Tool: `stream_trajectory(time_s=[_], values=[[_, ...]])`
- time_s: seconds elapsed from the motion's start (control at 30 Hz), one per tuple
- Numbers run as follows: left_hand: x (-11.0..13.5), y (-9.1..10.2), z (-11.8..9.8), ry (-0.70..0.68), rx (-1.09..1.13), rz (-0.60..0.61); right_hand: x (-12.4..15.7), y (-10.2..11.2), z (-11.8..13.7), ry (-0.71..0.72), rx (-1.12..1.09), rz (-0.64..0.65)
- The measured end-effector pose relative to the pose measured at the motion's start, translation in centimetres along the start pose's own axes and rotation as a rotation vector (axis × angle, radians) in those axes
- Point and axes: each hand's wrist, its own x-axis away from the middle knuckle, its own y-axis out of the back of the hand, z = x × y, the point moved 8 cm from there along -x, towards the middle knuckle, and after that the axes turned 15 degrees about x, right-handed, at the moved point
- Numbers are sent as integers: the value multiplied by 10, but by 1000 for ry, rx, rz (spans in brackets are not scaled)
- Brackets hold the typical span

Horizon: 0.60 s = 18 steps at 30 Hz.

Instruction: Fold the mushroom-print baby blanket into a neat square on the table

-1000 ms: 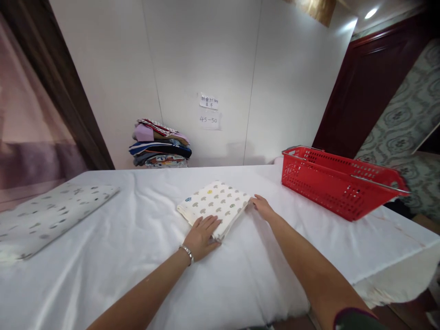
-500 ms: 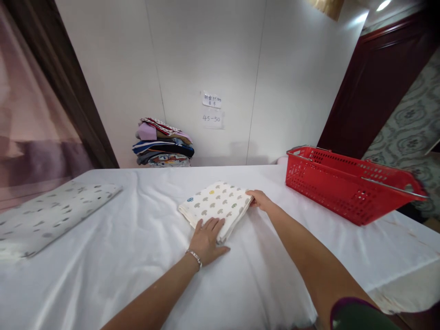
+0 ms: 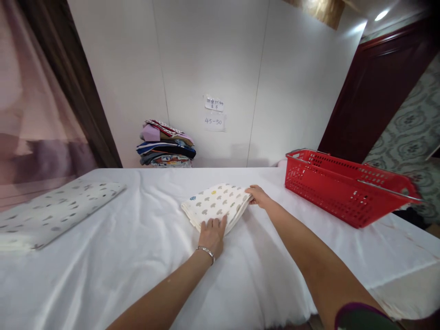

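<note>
A folded white cloth (image 3: pixel 216 205) printed with small grey, blue and yellow shapes lies in the middle of the white-covered table (image 3: pixel 144 256). My left hand (image 3: pixel 212 234) rests on its near corner, fingers together and curled over the edge. My right hand (image 3: pixel 257 196) grips the cloth's right corner with the fingers closed on it. A silver bracelet circles my left wrist.
A red plastic basket (image 3: pixel 343 187) stands at the right of the table. A second folded spotted cloth (image 3: pixel 58 211) lies at the far left. A stack of folded clothes (image 3: pixel 167 144) sits against the back wall, below paper notes (image 3: pixel 214 113). A dark door (image 3: pixel 381 87) is at the right.
Both hands went from lying flat beside the cloth to closing on its corners. My left hand slid right along the near edge; the cloth's near side has bunched slightly.
</note>
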Motion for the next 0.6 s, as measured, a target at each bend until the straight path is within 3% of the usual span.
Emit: stream_trajectory(time_s=[0.17, 0.3, 0.4, 0.5, 0.6], values=[[10, 18, 12, -19, 48, 76, 29, 8, 19, 99, 116, 66], [23, 63, 21, 20, 217, 109, 61, 16, 41, 174, 319, 165], [31, 108, 11, 20, 479, 162, 89, 32, 69, 223, 575, 235], [34, 149, -13, -17, 848, 304, 112, 56, 101, 215, 739, 313], [31, 171, -23, 28, 1177, 476, 119, 75, 123, 162, 811, 422]])
